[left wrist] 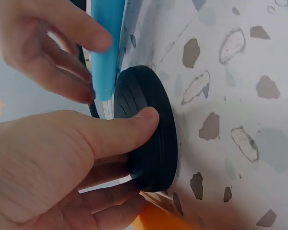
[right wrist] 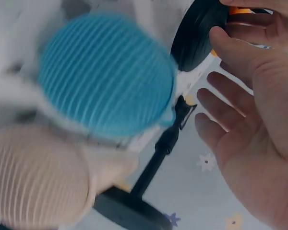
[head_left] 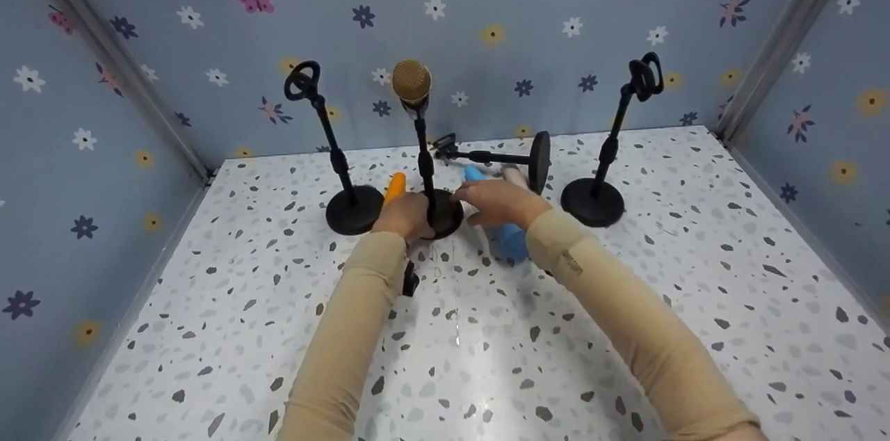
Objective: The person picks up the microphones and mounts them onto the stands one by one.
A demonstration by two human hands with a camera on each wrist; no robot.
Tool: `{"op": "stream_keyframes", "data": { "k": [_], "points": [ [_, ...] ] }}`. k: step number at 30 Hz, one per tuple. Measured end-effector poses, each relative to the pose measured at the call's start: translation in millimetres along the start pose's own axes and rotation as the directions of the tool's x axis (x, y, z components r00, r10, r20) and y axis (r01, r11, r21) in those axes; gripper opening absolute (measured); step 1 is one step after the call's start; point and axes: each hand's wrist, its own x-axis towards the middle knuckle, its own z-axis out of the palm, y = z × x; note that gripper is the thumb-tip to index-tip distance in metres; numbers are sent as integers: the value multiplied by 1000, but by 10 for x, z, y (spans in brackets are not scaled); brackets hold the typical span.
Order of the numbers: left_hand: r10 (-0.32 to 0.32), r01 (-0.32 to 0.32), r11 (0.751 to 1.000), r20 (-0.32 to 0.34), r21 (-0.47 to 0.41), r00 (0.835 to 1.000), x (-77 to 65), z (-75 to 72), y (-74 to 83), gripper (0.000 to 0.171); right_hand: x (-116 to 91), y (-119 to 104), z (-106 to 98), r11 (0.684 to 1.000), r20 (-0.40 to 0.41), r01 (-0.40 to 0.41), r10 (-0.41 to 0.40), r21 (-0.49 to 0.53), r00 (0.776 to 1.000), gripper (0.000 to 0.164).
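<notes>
A gold-headed microphone (head_left: 411, 81) sits on an upright black stand in the head view. My left hand (head_left: 407, 215) grips the stand's round base (left wrist: 151, 129), its thumb on top and its fingers at the side. Just right of that base, my right hand (head_left: 502, 201) hovers with loosely bent fingers, holding nothing. Beneath and beside it lies a blue microphone (right wrist: 108, 74) with a ribbed head. A beige microphone (right wrist: 41, 177) lies close to the blue one. Mostly hidden behind my left hand is an orange handle (head_left: 395, 187).
Upright stands with bare clips are at the left (head_left: 341, 170) and right (head_left: 606, 156). A fallen stand (head_left: 497, 157) lies along the back. The speckled tabletop (head_left: 487, 371) meets flowered walls (head_left: 473, 51) at the back and sides.
</notes>
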Motion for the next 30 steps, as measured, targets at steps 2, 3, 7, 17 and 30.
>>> {"op": "stream_keyframes", "data": {
  "k": [2, 3, 7, 17, 30],
  "points": [
    [-10, 10, 1000, 6, -1, 1000, 4, -2, 3, 43, -94, 55, -46, 997, -37, 26, -29, -79, 999, 52],
    [-16, 16, 1000, 7, -6, 1000, 4, -3, 3, 43, -144, 85, -65, 991, -55, 38, -45, -130, 997, 53],
    [-25, 25, 999, 5, -28, 1000, 1, 4, 2, 43, -324, 188, -107, 941, -88, 81, -116, -329, 989, 56],
    [-5, 5, 1000, 3, -16, 1000, -18, 21, -50, 38, -495, 342, 44, 856, -62, 177, -236, -485, 970, 65],
    [15, -15, 1000, 7, 1, 1000, 0, 35, -70, 38, -449, 357, 259, 758, -6, 252, -320, -601, 948, 73]
  ]
}}
